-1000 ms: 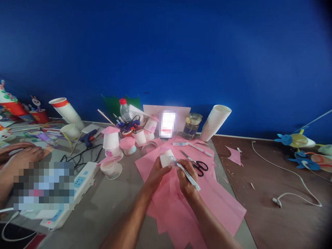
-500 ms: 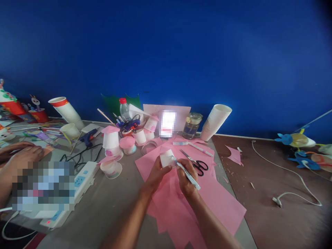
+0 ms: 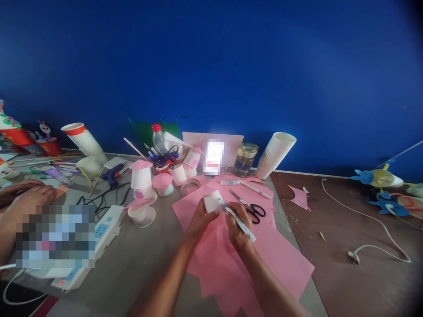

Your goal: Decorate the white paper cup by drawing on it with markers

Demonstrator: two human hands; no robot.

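My left hand (image 3: pixel 200 220) is closed around a small white paper cup (image 3: pixel 212 199), held tilted over the pink paper. A white and blue marker pen (image 3: pixel 242 226) is gripped in my right hand (image 3: pixel 238 226), its tip at the cup's side. Faint marks show on the cup near that tip. Under both hands lie overlapping pink paper sheets (image 3: pixel 280 259). Black-handled scissors (image 3: pixel 254 212) rest on them just right of my right hand. Beyond the hands, another marker pen (image 3: pixel 256 190) lies on the pink paper.
Pink-topped paper cups (image 3: pixel 141 178) stand to the left, near a white power strip (image 3: pixel 107 226) and a blue glue gun (image 3: pixel 114 174). A lit phone (image 3: pixel 214 156), glass jar (image 3: pixel 245 159) and leaning cup stack (image 3: pixel 276 154) line the back. Another person's hands (image 3: pixel 31 198) are at far left.
Almost nothing differs. Both hands keep their places, with the marker tip still at the cup; the whole view has shifted very slightly.
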